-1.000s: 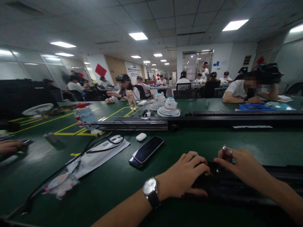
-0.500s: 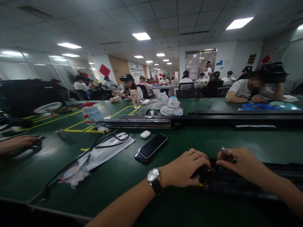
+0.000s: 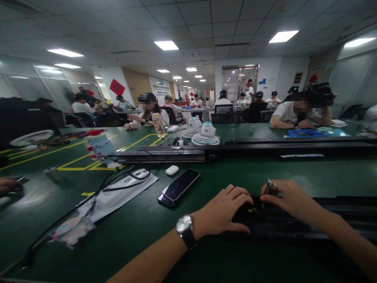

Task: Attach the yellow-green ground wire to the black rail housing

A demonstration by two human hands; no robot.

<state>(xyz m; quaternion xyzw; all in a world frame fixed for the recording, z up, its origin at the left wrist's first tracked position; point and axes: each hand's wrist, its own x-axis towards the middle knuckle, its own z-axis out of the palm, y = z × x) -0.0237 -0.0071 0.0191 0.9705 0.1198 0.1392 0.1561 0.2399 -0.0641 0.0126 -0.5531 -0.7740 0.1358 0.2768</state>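
My left hand point(image 3: 225, 210), with a silver wristwatch point(image 3: 184, 230) on the wrist, curls over the left end of a long black rail point(image 3: 294, 224) lying on the green table point(image 3: 235, 175). Its thumb runs under the rail's end and the fingers press on top. My right hand point(image 3: 287, 196) rests on the rail just to the right, thumb and forefinger pinched on a small silver metal part point(image 3: 269, 184). A tiny yellow spot point(image 3: 250, 210) shows on the rail between the two hands.
A dark phone point(image 3: 179, 186) lies left of my hands, a white earbud case point(image 3: 172, 169) behind it, then white paper point(image 3: 123, 192) crossed by a black cable. A second black rail point(image 3: 235, 151) spans mid-table. Two small fans point(image 3: 206, 135), a bottle point(image 3: 98, 147), seated people beyond. Another person's hand point(image 3: 7, 184) far left.
The view shifted slightly, so everything sits a little left and lower than half a second ago. Both hands stay on the rail's left end; the right keeps its pinch on the metal part.
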